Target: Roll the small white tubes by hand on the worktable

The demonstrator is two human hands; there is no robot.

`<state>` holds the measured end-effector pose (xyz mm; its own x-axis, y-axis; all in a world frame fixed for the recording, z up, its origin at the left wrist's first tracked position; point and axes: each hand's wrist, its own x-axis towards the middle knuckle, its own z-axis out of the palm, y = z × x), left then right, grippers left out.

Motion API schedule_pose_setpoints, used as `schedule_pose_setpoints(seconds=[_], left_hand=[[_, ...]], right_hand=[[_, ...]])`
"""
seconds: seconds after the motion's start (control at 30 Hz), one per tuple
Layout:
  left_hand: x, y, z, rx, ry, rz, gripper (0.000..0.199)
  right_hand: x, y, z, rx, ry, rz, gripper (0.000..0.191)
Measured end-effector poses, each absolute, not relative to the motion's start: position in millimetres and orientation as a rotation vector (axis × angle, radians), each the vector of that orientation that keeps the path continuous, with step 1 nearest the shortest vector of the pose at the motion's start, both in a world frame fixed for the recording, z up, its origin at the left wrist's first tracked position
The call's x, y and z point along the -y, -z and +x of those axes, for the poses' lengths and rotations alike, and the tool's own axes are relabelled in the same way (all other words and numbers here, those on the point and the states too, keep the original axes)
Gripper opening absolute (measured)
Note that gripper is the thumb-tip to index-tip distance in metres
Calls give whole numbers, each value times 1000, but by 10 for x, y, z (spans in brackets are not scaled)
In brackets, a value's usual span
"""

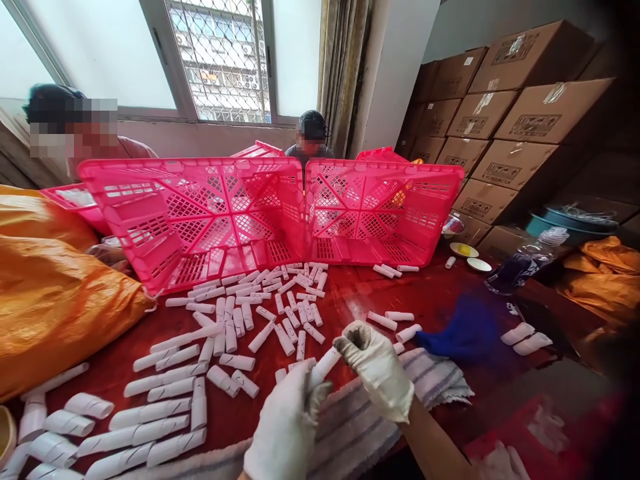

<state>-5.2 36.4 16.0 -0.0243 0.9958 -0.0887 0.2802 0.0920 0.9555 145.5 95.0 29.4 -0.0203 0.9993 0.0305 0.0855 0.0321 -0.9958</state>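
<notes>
- Glossy dark-red table (350,293), strewn with white plastic tubes (285,339) from eleven o'clock to the near edge; longer joined-looking ones (150,413) lie in rows at seven to eight o'clock.
- At six o'clock, one white plastic tube (325,367) slants between two hands in white gloves, above a striped towel (357,427).
- Left hand (285,420), just left of six o'clock: fingers wrapped around the tube's lower part.
- Right hand (377,370), at five o'clock: fingers curled narrow at its upper end; I cannot tell whether they grip it.
- Two pink lattice crates, one at eleven o'clock (233,215) and one at one o'clock (361,212), stand on their sides, open toward the viewer.
- Orange sack (60,293) at nine o'clock; blue cloth (463,327) at four; plastic bottle (525,263) and teal basins (565,230) near three.
- Beyond the crates, one person (53,107) at ten o'clock, another (313,127) at twelve, below a grilled window (220,60).
- Brown cartons (500,160) rise at two o'clock, taped and printed with dark handling symbols; their small lettering and the bottle's white print are unreadable.
- Thin dark lines mark many tubes.
</notes>
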Motion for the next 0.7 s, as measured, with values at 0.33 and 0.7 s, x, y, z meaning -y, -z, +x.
schedule_pose_setpoints(seconds=[0.33, 0.7], left_hand=[[-412, -187, 1, -1327, -979, 1234, 43], [-336, -49, 54, -653, -723, 415, 54]], right_hand=[[-927, -296, 1469, 1266, -1382, -1189, 38], [-699, -6, 1497, 1377, -1129, -968, 20]])
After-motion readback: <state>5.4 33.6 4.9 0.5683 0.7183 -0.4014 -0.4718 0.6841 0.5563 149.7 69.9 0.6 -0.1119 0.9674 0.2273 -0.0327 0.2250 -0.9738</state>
